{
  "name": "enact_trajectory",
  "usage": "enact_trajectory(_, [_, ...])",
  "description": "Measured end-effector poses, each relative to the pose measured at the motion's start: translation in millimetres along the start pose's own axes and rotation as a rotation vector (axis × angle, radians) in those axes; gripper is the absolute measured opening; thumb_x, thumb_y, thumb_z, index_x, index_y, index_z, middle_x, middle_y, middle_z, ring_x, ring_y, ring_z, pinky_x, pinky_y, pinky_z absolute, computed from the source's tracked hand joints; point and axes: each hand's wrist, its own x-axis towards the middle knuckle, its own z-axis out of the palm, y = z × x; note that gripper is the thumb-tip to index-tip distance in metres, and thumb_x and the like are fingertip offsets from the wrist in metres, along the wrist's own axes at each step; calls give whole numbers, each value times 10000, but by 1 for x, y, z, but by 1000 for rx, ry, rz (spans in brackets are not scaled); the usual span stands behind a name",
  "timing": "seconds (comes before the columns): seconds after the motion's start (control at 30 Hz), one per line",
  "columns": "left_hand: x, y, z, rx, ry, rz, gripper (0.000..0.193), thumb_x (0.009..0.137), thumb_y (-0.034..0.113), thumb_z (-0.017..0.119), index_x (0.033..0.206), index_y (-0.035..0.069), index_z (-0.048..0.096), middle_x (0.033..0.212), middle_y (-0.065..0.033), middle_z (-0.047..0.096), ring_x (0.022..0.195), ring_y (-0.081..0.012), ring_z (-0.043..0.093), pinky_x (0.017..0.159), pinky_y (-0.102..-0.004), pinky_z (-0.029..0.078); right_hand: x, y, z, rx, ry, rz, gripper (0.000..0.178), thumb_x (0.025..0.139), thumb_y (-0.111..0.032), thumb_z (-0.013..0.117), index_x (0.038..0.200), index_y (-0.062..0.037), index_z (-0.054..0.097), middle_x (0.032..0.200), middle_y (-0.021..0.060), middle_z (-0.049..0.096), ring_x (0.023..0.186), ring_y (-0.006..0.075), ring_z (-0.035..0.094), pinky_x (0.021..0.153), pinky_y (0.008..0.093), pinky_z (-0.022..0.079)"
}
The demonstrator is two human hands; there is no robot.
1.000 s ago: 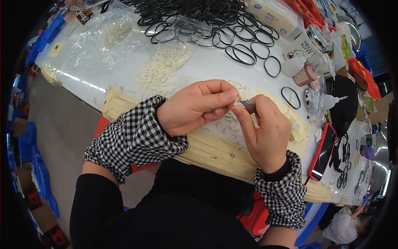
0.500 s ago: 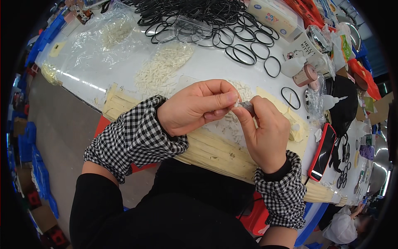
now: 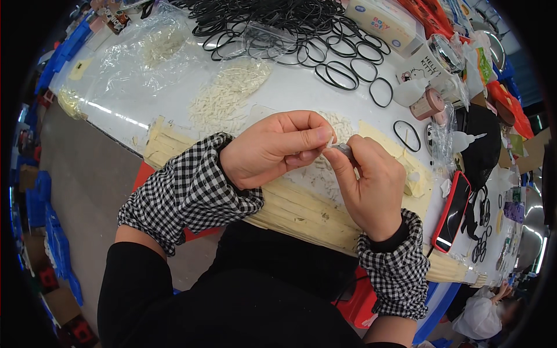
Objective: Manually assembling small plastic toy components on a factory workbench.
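My left hand point(image 3: 277, 149) pinches a small white piece point(image 3: 331, 141) between thumb and forefinger. Close beside it, my right hand point(image 3: 374, 180) is closed on a small grey object point(image 3: 345, 151), whose kind I cannot make out. The fingertips of both hands nearly meet over the table's near side. Beyond my left hand lies a heap of small white pieces point(image 3: 220, 101), partly spilling from a clear bag. More white pieces point(image 3: 339, 124) lie scattered behind and under my hands, partly hidden by them.
Black rubber rings point(image 3: 267, 23) are piled at the back, with several loose ones to the right. Yellowish tape point(image 3: 301, 214) covers the table's near edge. A red-edged phone point(image 3: 451, 213), a pink jar point(image 3: 428, 104) and a tissue pack point(image 3: 386, 23) stand or lie at the right.
The grey object and my right fingertips have shifted very slightly. The white piece now shows more upright at my left fingertips. My arms stay in place.
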Motion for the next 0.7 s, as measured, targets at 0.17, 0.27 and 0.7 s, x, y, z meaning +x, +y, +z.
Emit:
enact_trajectory(0.17, [1, 0, -8, -45, 118, 28, 169, 973, 203, 493, 954, 44, 549, 841, 11, 513, 684, -58, 410, 612, -190, 353, 2, 0, -2, 28, -2, 39, 323, 830, -299, 700, 721, -48, 527, 607, 60, 504, 508, 231, 511, 450, 334, 391])
enact_trajectory(0.27, [3, 1, -5, -157, 284, 69, 154, 944, 178, 506, 948, 31, 549, 874, -27, 541, 705, -82, 455, 625, -213, 381, 0, 5, -2, 48, -79, 97, 265, 821, -249, 700, 762, -44, 543, 661, 74, 526, 545, 244, 536, 481, 342, 413])
enact_trajectory(0.7, [4, 0, -1, 32, 346, 5, 154, 942, 173, 569, 965, 21, 577, 851, 13, 542, 697, -49, 444, 590, -178, 349, -7, 3, 8, -40, -180, 27, 124, 815, -103, 658, 874, -45, 566, 794, 93, 538, 638, 295, 585, 534, 376, 457])
